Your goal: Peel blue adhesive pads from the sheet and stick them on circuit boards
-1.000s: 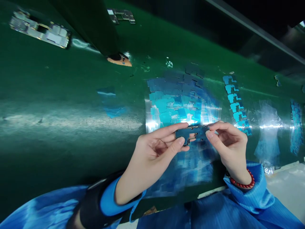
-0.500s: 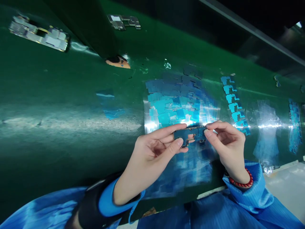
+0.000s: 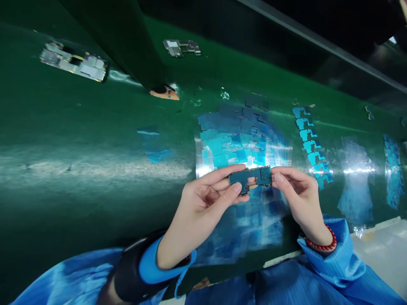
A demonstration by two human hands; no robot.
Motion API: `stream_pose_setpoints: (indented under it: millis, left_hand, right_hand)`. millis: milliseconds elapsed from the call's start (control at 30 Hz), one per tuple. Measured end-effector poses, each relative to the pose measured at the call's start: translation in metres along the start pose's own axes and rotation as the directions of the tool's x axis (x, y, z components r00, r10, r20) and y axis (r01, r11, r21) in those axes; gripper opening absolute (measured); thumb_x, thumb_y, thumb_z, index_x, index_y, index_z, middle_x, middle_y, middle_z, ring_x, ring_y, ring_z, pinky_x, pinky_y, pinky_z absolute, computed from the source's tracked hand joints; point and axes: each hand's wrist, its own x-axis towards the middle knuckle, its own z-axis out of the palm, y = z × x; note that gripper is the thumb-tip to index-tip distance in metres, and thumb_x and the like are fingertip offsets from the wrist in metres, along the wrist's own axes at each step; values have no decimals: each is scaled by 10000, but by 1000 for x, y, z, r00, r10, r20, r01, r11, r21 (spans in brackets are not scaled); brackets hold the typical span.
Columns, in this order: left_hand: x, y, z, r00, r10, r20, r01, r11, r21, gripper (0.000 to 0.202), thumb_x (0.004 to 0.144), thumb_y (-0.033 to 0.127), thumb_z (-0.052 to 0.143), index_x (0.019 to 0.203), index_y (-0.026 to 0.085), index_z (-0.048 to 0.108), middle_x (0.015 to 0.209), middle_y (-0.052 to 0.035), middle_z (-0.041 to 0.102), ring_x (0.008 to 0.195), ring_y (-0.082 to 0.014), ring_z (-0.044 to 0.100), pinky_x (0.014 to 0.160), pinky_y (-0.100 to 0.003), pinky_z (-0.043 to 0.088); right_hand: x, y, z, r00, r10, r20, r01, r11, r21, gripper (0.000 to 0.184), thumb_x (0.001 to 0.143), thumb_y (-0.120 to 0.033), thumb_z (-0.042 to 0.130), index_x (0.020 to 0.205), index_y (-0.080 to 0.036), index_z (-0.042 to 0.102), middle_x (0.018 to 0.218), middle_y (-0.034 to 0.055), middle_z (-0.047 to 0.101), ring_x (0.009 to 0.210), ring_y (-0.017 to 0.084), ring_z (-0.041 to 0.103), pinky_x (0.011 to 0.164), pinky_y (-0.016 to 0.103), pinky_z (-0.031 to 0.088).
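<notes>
A dark blue-green phone circuit board (image 3: 264, 176) with a cut-out in its middle is held up, tilted, over the blue film pieces. My left hand (image 3: 210, 199) is closed on the board's left part, the thumb on its face and the fingers along the top edge and behind. Right at the board's other end, my right hand (image 3: 294, 188) has thumb and forefinger pinched together. Whether anything thin sits in that pinch cannot be made out. Underneath, overlapping blue film pieces (image 3: 219, 146) cover a clear sheet on the green tabletop (image 3: 79, 212).
Two more circuit boards lie at the back: one at left (image 3: 74, 63), another farther right (image 3: 182, 48). A dark post (image 3: 127, 46) stands between them. To the right are a column of blue cut-outs (image 3: 308, 135), a clear film stack (image 3: 356, 182) and more blue strips (image 3: 392, 169).
My right fingertips have slid off the board's face to its right edge. The board has turned to show more of its surface. The view has shifted slightly.
</notes>
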Motion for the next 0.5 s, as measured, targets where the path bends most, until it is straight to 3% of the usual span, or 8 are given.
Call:
stream_pose_setpoints:
  millis: [167, 267, 367, 500]
  left_hand:
    - [4, -2, -6, 1000, 4, 24, -2, 998, -69, 370, 805, 290, 726, 1162, 227, 653, 863, -18, 772, 948, -211, 712, 790, -233, 603]
    - [5, -3, -6, 998, -19, 62, 22, 998, -61, 366, 820, 297, 706, 1173, 223, 641, 901, -18, 770, 969, -214, 705, 828, -271, 595]
    - [6, -3, -4, 992, -62, 106, 61, 998, 20, 237, 792, 293, 723, 1005, 191, 701, 843, -20, 766, 863, -218, 724, 808, -298, 596]
    - [6, -1, -5, 947, -120, 299, 40, 964, 261, 162, 789, 328, 692, 750, 171, 710, 679, -25, 712, 717, -220, 702, 664, -282, 577]
  right_hand:
    - [-1, -2, 2, 994, 34, 108, -49, 989, 138, 134, 809, -156, 697, 908, -234, 744, 793, 6, 755, 715, 139, 723, 702, 225, 598]
    - [0, -2, 2, 996, 6, 85, -19, 989, 147, 145, 800, -130, 700, 891, -236, 742, 774, 1, 754, 713, 144, 727, 689, 217, 597]
    - [2, -1, 0, 999, -20, 29, 16, 994, 106, 105, 804, -160, 705, 872, -229, 743, 757, 4, 746, 691, 139, 715, 670, 216, 588]
    - [4, -1, -1, 998, -60, 7, 60, 996, 61, 38, 801, -199, 712, 814, -217, 742, 750, 2, 731, 652, 121, 681, 637, 205, 571]
